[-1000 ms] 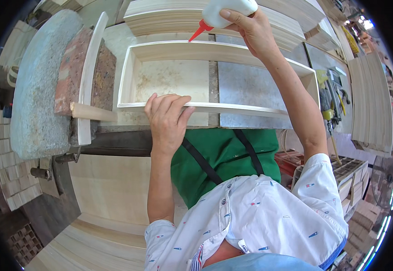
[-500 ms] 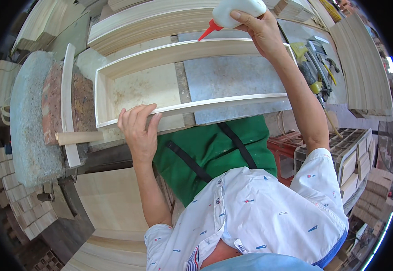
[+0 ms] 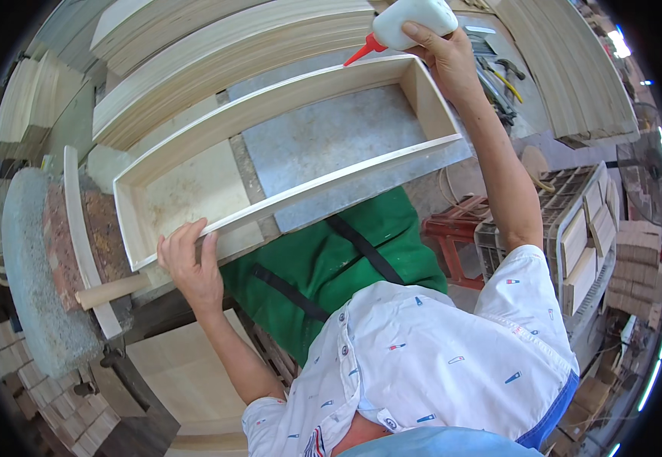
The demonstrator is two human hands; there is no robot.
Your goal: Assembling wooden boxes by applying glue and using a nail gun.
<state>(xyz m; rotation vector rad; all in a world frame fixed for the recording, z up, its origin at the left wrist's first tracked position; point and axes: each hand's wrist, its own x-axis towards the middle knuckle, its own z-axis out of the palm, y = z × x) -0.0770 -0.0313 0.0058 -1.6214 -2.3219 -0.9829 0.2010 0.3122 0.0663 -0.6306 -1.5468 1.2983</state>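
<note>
A long rectangular wooden frame (image 3: 323, 187) lies across the bench in front of me, with a white line along its top edges. My left hand (image 3: 194, 273) grips the near rail close to the left corner, its fingers curled over the top. In my right hand (image 3: 453, 65) is a white glue bottle (image 3: 420, 20), tilted so its red nozzle (image 3: 364, 51) points down to the left. The nozzle's tip is at the top edge of the far rail, not far from the right corner.
Stacked boards (image 3: 216, 72) stand behind the frame. A brick (image 3: 79, 221) and a pale block carry a wooden strip (image 3: 86, 236) at the left. A hammer (image 3: 507, 68) and other tools lie at the right, near a plastic crate (image 3: 532, 221) and a red stool (image 3: 456, 236).
The nozzle has travelled rightward along the far rail, toward the right corner. My left hand keeps its place on the near rail. The whole view has turned and shifted.
</note>
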